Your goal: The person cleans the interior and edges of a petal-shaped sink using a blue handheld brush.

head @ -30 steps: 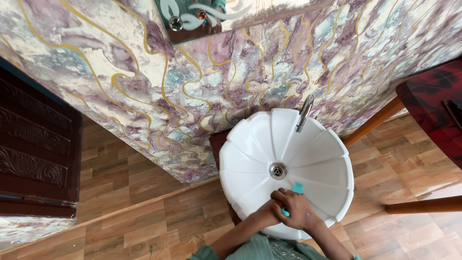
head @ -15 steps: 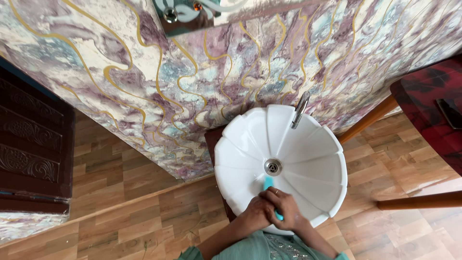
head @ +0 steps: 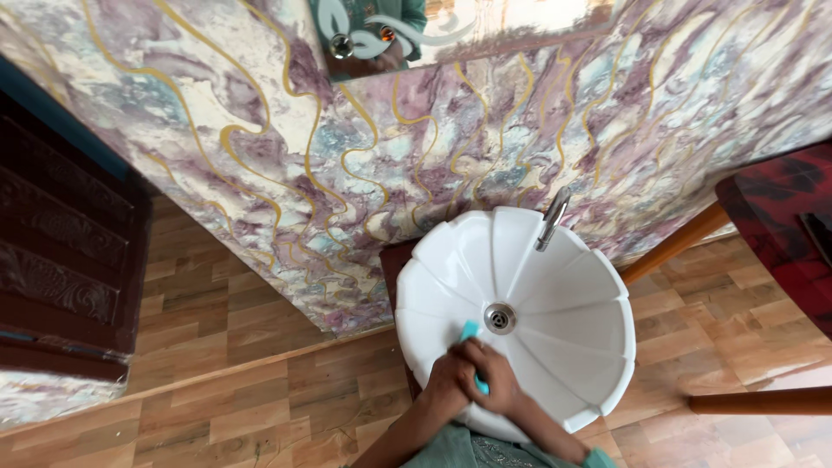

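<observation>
A white scalloped basin [head: 598,290] hangs on a marbled wall, with a metal drain [head: 499,317] at its centre and a chrome tap [head: 552,218] at the back. My left hand [head: 444,383] and my right hand [head: 496,380] are pressed together at the basin's near-left side. Both are closed on a teal scrub brush [head: 470,330]. Its head rests on the basin's inner wall just left of the drain. Most of the handle is hidden under my fingers.
A mirror [head: 451,26] hangs above on the purple, gold-veined wall [head: 260,156]. A dark carved wooden door [head: 61,260] stands at the left. A dark red table [head: 776,217] with wooden legs [head: 672,243] stands at the right on wood-plank flooring [head: 243,381].
My hands and the teal brush have swept left along the basin's near wall, from right of the drain to left of it. The view shifted slightly.
</observation>
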